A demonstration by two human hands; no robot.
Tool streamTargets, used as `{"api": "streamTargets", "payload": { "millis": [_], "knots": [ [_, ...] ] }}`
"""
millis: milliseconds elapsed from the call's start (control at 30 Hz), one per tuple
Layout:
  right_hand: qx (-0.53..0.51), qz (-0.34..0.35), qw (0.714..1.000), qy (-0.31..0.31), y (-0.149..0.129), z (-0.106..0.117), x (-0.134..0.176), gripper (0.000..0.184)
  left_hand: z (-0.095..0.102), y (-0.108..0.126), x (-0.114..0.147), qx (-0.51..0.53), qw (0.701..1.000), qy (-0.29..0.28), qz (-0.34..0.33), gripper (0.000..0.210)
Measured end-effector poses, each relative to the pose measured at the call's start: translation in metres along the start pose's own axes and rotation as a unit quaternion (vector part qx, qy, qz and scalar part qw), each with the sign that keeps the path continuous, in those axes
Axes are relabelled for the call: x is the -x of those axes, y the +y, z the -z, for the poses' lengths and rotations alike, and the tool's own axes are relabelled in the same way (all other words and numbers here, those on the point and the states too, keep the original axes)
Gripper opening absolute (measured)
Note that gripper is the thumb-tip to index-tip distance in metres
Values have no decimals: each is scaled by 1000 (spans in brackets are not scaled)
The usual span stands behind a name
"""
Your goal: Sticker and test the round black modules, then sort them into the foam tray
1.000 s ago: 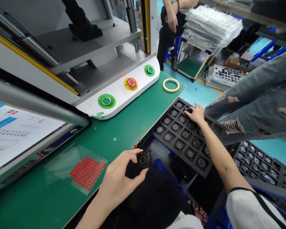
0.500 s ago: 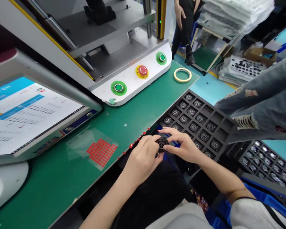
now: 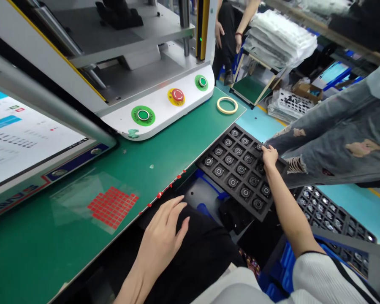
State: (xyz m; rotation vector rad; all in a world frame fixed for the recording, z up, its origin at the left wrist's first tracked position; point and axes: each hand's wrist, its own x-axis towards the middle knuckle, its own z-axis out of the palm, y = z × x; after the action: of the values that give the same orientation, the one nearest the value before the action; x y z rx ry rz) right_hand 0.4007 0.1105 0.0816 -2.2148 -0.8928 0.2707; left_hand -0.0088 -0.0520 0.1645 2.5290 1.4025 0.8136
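Observation:
My right hand (image 3: pixel 270 157) reaches over the far right part of a black foam tray (image 3: pixel 218 182). Its fingers pinch the edge of a round black watch case (image 3: pixel 260 146) at one of the tray's square pockets. Whether that case touches the pocket floor I cannot tell. Several like it, such as one watch case (image 3: pixel 232 182), lie face up in other pockets, with ring marks at their centres. My left hand (image 3: pixel 163 230) is above my lap by the bench edge, fingers loosely apart, holding nothing.
A clear sheet of red square stickers (image 3: pixel 113 207) lies on the green bench (image 3: pixel 164 156). Beside it stand a monitor (image 3: pixel 34 143) and a press with a red stop button (image 3: pixel 177 94). A tape roll (image 3: pixel 227 105) is near the corner. A person's jeans (image 3: pixel 323 131) are beyond the tray.
My right hand has carried the watch case from in front of me to the tray's far right pockets. My left hand has let go of it and drawn back. The view has shifted right.

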Motion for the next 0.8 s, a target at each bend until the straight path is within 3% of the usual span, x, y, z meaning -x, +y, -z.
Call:
{"api": "streamTargets", "payload": {
  "millis": [100, 200, 367, 467, 633, 800],
  "knots": [
    [36, -56, 998, 2, 6, -16, 2, 37, 5, -3, 23, -13, 1000, 3, 28, 24],
    [35, -62, 997, -2, 4, -20, 12, 37, 12, -3, 42, -25, 998, 8, 55, 20],
    [-56, -41, 997, -26, -19, 8, 28, 33, 21, -6, 69, -49, 994, 27, 90, 16],
    [-166, -16, 983, -80, -43, 32, 57, 28, 25, -7, 84, -62, 992, 43, 104, 18],
    [-347, 44, 910, -224, -89, 61, 143, 43, 36, 3, 104, -78, 987, 64, 124, 17],
    [-427, 92, 817, -376, -133, 63, 227, 38, 62, 23, 126, -107, 975, 89, 175, 15]
  ]
}}
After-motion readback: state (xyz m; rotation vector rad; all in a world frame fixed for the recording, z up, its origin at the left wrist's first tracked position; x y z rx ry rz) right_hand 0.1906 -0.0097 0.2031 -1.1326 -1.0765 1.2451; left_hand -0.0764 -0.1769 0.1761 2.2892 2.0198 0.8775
